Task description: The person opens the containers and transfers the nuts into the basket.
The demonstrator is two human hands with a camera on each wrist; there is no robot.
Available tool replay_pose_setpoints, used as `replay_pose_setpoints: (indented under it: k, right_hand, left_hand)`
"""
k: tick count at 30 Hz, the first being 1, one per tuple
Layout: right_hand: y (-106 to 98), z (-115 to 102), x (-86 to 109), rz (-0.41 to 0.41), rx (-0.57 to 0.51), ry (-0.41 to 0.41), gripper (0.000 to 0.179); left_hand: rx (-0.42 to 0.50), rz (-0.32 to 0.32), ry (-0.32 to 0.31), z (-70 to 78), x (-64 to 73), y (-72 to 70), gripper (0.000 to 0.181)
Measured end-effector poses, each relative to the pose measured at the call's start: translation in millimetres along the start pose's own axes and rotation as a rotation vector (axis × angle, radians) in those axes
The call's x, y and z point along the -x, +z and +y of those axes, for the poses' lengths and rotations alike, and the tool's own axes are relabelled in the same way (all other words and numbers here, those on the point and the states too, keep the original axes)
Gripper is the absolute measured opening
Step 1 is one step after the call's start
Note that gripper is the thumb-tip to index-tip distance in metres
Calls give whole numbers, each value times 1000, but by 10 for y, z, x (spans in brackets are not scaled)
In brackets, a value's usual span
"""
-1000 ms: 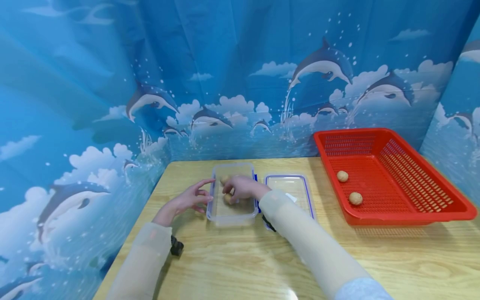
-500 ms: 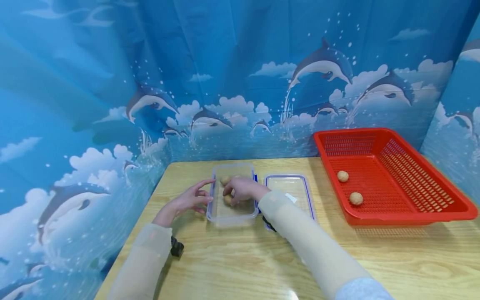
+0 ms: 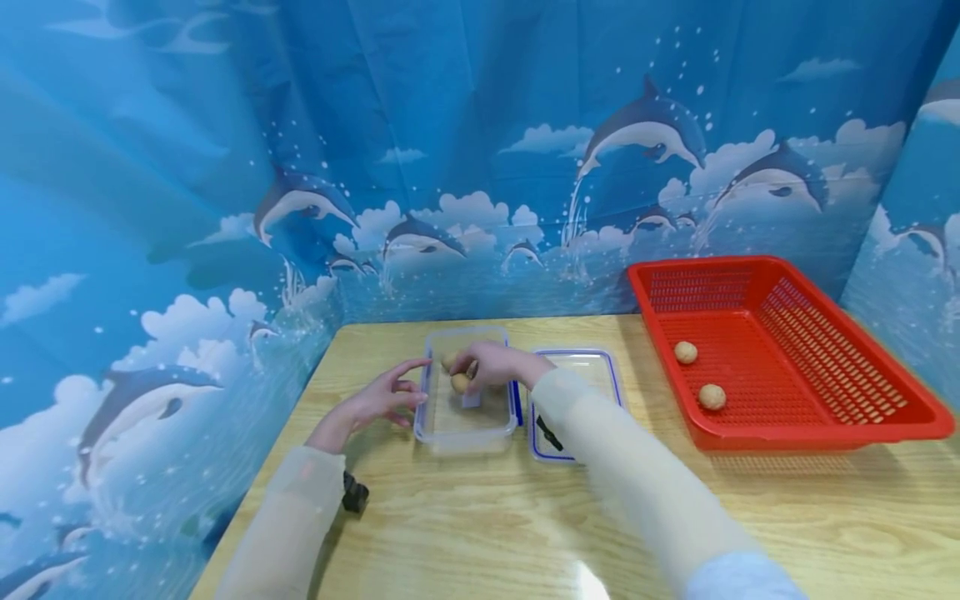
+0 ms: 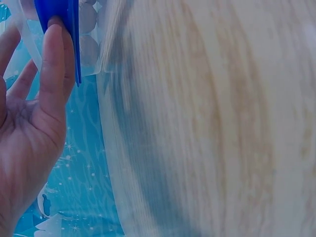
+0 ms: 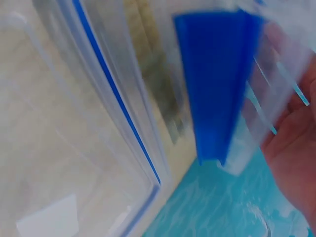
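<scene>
A person's two bare hands worked at a lidless clear plastic box [image 3: 467,437] on a wooden tabletop [image 3: 480,517]. The right hand [image 3: 492,365] reached down inside it, thumb and fingers drawn narrow in what looked like a pinch on a walnut-like ball [image 3: 461,383], near the box's middle. A second tan ball [image 3: 449,362] lay just behind. The left hand [image 3: 380,398] was at the box's left side, fingers loosely spread, gripping nothing, close against a blue latch flap [image 4: 61,9]; whether it pressed was unclear.

Handling the ball well seemed to call for a light pinch, a low release and a resting place against its neighbour, since round things roll. The left hand would best have steadied the wall without bending the flap. The right forearm crossed the blue-edged lid [image 3: 617,383], so staying clear of it mattered.
</scene>
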State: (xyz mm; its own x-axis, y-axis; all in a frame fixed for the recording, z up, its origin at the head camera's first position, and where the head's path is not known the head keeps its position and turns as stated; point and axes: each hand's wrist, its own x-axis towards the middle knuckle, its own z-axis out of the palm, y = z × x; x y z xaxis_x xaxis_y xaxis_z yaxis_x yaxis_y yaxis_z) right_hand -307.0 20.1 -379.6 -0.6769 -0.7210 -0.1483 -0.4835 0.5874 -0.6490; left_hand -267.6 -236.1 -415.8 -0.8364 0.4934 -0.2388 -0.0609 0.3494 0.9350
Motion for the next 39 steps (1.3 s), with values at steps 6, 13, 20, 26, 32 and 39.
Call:
replay_pose_setpoints:
  k: [6,13,20,26,32,39]
  right_hand:
    - [-272,16,129,-13,-52,-27,48]
    - [-577,47,280,12,-51,-59,46]
    - [-833,149,438,58,-69,-63,44]
    - [-1052,247,642,104,-79,-21,44]
    - [-1271,411,876,158,-57,31,43]
    - [-1507,659,1173,267,-60,163,46]
  left_hand:
    - [-1,13,-13,25,13,13,69]
    - [-6,12,-10,35,13,12,69]
    - [-8,10,-11,33,13,5,69]
    - [3,6,-6,30,14,7,69]
    - [1,7,-5,11,0,-1,70]
    - [-1,-14,21,-13,-1,-12,72]
